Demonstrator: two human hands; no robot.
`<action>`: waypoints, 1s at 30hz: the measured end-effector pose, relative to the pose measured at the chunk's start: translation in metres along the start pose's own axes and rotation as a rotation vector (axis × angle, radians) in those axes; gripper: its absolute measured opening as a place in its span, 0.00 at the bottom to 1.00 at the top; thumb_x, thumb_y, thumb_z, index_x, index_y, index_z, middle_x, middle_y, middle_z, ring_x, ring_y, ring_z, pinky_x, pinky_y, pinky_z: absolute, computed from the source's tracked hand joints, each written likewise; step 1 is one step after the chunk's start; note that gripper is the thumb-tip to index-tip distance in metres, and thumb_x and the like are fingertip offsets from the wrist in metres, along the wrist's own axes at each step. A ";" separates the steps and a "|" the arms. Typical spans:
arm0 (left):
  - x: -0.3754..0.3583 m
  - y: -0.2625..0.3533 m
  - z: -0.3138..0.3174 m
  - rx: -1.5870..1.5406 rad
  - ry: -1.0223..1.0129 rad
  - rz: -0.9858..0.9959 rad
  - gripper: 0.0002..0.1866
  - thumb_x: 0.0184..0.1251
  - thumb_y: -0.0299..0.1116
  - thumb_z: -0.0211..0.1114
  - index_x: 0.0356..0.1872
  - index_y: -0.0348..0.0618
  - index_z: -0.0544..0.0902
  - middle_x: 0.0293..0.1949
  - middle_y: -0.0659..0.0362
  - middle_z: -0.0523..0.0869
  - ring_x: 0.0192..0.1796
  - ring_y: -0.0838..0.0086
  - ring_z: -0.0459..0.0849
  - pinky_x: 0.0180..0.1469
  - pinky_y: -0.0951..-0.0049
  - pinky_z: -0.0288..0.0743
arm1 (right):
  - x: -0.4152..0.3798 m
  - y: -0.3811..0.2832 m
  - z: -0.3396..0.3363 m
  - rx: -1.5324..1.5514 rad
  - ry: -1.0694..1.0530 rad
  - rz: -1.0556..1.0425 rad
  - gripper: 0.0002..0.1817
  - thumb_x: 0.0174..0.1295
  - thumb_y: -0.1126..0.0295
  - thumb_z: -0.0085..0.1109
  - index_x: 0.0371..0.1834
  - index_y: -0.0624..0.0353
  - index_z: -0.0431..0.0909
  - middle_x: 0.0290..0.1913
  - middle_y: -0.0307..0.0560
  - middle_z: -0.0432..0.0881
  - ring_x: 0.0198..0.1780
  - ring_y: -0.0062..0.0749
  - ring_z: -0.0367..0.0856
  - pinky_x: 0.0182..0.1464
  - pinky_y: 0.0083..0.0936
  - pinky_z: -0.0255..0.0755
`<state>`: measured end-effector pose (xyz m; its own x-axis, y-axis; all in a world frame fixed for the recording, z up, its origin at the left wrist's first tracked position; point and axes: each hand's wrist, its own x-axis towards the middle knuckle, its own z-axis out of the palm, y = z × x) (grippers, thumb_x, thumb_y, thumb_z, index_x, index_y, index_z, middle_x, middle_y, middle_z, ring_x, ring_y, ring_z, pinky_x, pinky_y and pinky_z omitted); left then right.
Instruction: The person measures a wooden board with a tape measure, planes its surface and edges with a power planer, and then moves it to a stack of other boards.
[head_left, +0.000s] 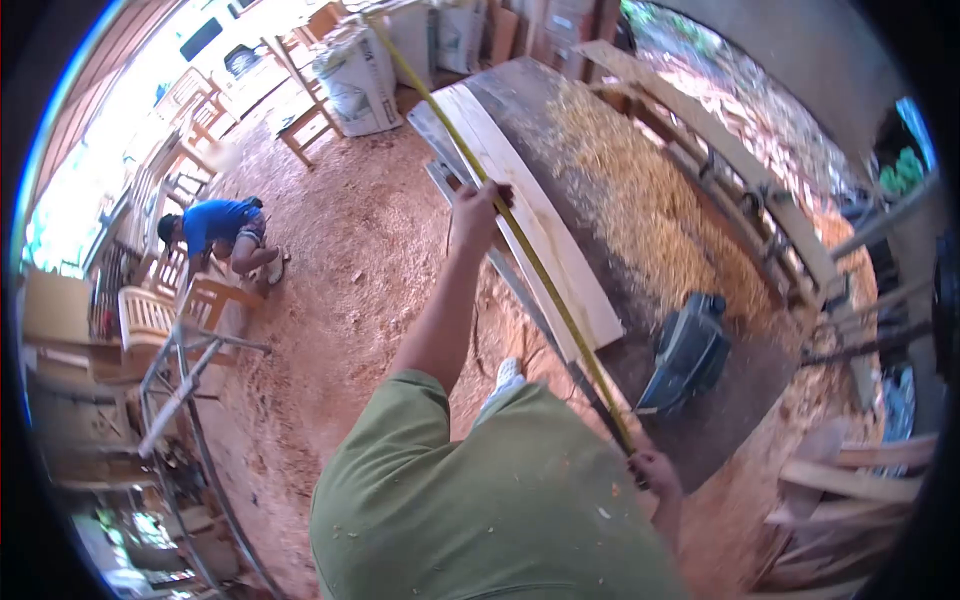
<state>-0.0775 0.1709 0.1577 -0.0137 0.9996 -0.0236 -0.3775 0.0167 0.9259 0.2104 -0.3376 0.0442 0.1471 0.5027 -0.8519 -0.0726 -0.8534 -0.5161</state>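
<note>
Left hand (477,213) closed around long, thin yellow measuring tape (541,272), stretched lengthwise over pale, flat wooden board (535,215); contact with board cannot be told. Tape judged light, springy, liable to buckle or twist if slackened; best held by both edges. Board smooth-looking, probably stiff, laid on dark, flat bench (690,435). Loose, curly tan wood shavings (650,200) heaped alongside. Near tape end gripped by curled right hand (655,470). Blocky dark-teal power tool (690,350) rested on bench, hard-cased, likely heavy.
</note>
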 end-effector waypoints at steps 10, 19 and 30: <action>0.023 0.042 -0.014 -0.033 0.021 0.034 0.11 0.75 0.28 0.57 0.34 0.27 0.79 0.33 0.46 0.87 0.32 0.63 0.88 0.38 0.65 0.86 | -0.051 0.036 -0.043 -0.079 -0.015 -0.086 0.12 0.64 0.63 0.64 0.35 0.62 0.85 0.27 0.32 0.80 0.27 0.16 0.74 0.31 0.19 0.68; -0.033 0.052 0.025 -0.094 -0.111 -0.021 0.08 0.73 0.27 0.61 0.39 0.29 0.79 0.40 0.49 0.88 0.38 0.72 0.85 0.40 0.73 0.82 | -0.058 -0.008 -0.023 -0.125 0.076 -0.299 0.09 0.64 0.67 0.63 0.37 0.63 0.85 0.29 0.34 0.82 0.31 0.16 0.75 0.34 0.21 0.70; -0.133 0.063 0.054 -0.304 -1.000 0.078 0.09 0.56 0.17 0.67 0.37 0.39 0.87 0.26 0.61 0.79 0.30 0.76 0.71 0.33 0.75 0.65 | -0.159 -0.141 0.010 -0.640 1.338 -1.091 0.13 0.53 0.78 0.68 0.43 0.57 0.86 0.41 0.45 0.81 0.42 0.37 0.79 0.49 0.33 0.68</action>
<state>-0.0497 0.0406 0.2393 0.6713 0.5623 0.4829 -0.6270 0.0833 0.7745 0.1872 -0.2955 0.2515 0.4815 0.6427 0.5959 0.8763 -0.3386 -0.3428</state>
